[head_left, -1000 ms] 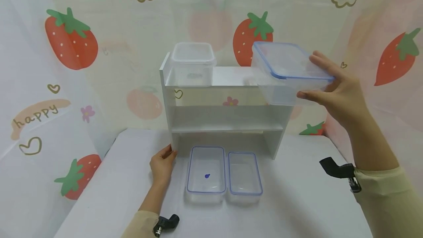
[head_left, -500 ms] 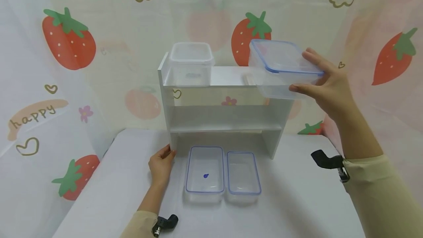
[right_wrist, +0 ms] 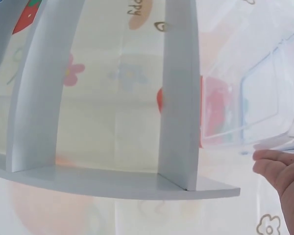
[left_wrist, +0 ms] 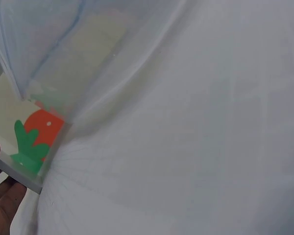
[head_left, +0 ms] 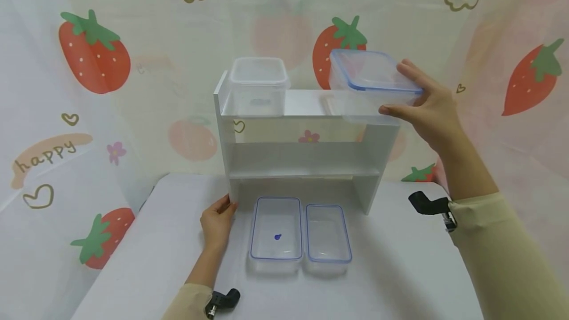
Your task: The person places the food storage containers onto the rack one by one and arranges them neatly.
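Observation:
My right hand (head_left: 428,107) grips a clear plastic food container (head_left: 369,78) with a blue-edged lid by its right side, thumb in front and fingers behind. The container overlaps the right end of the white shelf unit's top board (head_left: 306,102), slightly tilted. In the right wrist view this container (right_wrist: 250,98) shows close over the board. Low on the left, my left hand (head_left: 218,221) pinches the shelf unit's left side panel (head_left: 225,137) near its foot; the left wrist view shows thumb and fingers on either side of the panel edge (left_wrist: 22,176).
A clear square container (head_left: 259,88) with a whitish lid stands on the top board's left end. Two blue-rimmed containers, a larger one (head_left: 276,226) and a smaller one (head_left: 329,233), sit side by side on the white table (head_left: 391,280) before the shelf. A strawberry-print cloth hangs behind.
My right hand has carried the blue-lidded container leftward and slightly up in view, farther over the top board. The left hand keeps its place at the side panel.

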`<state>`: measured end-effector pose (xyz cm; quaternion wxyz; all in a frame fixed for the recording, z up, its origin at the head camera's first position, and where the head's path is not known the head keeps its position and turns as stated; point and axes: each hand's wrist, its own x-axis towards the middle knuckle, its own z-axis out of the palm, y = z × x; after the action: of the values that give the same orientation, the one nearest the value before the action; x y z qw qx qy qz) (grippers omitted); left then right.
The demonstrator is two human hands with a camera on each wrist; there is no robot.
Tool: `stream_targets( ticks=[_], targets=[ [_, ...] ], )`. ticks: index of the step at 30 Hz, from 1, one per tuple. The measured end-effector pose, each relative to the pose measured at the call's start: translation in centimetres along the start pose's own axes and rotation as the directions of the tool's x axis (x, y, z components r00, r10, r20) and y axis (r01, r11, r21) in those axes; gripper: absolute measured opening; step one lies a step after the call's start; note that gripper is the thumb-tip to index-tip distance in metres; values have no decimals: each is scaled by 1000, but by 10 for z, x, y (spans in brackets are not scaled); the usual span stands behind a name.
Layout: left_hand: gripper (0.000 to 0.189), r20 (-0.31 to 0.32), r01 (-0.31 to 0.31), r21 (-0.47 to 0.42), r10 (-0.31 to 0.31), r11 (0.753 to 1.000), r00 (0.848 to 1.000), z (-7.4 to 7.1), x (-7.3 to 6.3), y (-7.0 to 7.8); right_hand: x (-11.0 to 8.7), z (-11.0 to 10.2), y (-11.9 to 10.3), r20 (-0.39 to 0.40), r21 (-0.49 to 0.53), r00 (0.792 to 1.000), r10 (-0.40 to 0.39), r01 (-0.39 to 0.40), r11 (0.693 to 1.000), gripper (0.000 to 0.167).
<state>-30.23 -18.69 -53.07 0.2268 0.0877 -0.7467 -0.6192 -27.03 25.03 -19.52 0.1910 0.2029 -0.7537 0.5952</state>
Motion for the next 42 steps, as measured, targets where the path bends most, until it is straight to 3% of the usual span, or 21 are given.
stream_targets(
  ticks=[12,26,42],
  targets=[
    [38,22,2,-22,-2,1000,1000,-2,0,1,13,11,8,42,1,999,6,-6,1000,94],
    [37,9,6,-13,-6,1000,1000,-1,1,1,26,12,27,47,-87,998,35,-31,996,95],
    [37,1,16,1,-16,1000,1000,-1,-1,2,35,13,37,39,-117,999,36,-31,993,96]
  ],
)
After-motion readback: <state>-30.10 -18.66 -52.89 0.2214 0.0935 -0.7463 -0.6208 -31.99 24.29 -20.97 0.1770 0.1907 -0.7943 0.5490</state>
